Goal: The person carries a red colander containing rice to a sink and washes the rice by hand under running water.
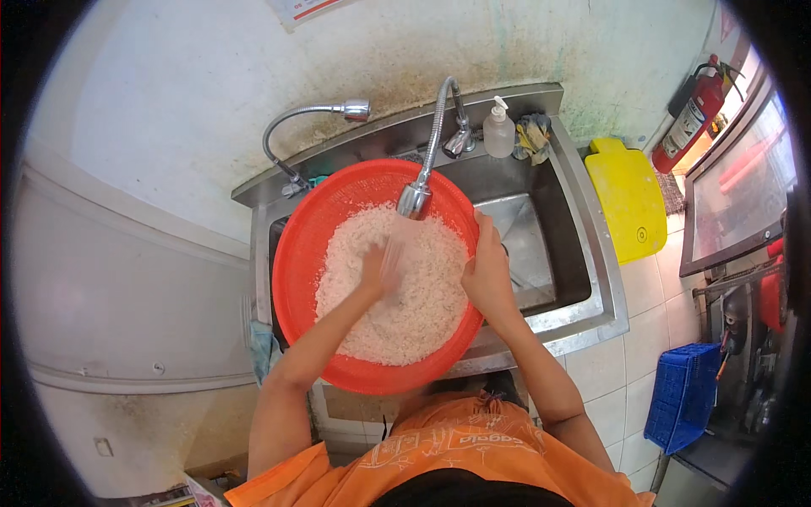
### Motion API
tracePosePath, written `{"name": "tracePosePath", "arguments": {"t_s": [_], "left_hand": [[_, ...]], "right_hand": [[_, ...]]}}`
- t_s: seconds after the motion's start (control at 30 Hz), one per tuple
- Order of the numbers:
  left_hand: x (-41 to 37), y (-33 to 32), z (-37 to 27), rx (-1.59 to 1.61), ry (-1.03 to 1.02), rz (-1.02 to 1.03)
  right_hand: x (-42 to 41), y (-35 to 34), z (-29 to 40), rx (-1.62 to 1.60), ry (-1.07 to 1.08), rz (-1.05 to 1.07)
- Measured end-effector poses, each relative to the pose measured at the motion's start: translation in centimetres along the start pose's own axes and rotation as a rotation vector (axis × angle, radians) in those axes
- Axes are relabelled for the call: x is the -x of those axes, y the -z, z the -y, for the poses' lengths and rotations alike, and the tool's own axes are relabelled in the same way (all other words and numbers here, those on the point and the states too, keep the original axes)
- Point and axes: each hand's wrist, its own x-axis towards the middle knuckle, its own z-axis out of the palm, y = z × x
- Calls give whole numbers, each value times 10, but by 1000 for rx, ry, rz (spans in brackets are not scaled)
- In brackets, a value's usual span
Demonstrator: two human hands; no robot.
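Note:
A large round red plastic colander (298, 266) rests over the left part of the stainless-steel sink (602, 291). It holds a broad heap of wet, white, rice-like grains (418, 323). My left hand (380, 272) is down on the heap, its fingers apart but blurred by motion and falling water. Around the colander's right rim, my right hand (489, 269) is closed, with the thumb on the inner side. Above the grains hangs the chrome spray head (414, 201) of a flexible faucet, and water runs from it beside my left hand.
A second flexible faucet (304, 109) arches at the back left. Behind the right basin (519, 234) stand a pump bottle (499, 132) and a crumpled cloth (533, 138). To the right are a yellow board (627, 196), a fire extinguisher (690, 120) and a blue crate (681, 396).

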Motion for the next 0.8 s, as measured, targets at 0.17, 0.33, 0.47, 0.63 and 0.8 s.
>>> {"name": "tracePosePath", "arguments": {"t_s": [0.17, 0.33, 0.47, 0.63, 0.8], "left_hand": [[-10, 55, -17, 315, -240, 200], [-44, 73, 45, -26, -160, 71], [-19, 89, 56, 2, -27, 105], [47, 106, 48, 165, 308, 273], [88, 114, 0, 282, 511, 338]], "right_hand": [[-1, 6, -10, 87, -3, -16], [0, 3, -14, -38, 49, -80], [1, 6, -8, -143, 40, -145], [1, 0, -10, -201, 52, -191], [0, 1, -12, -246, 29, -183]]}}
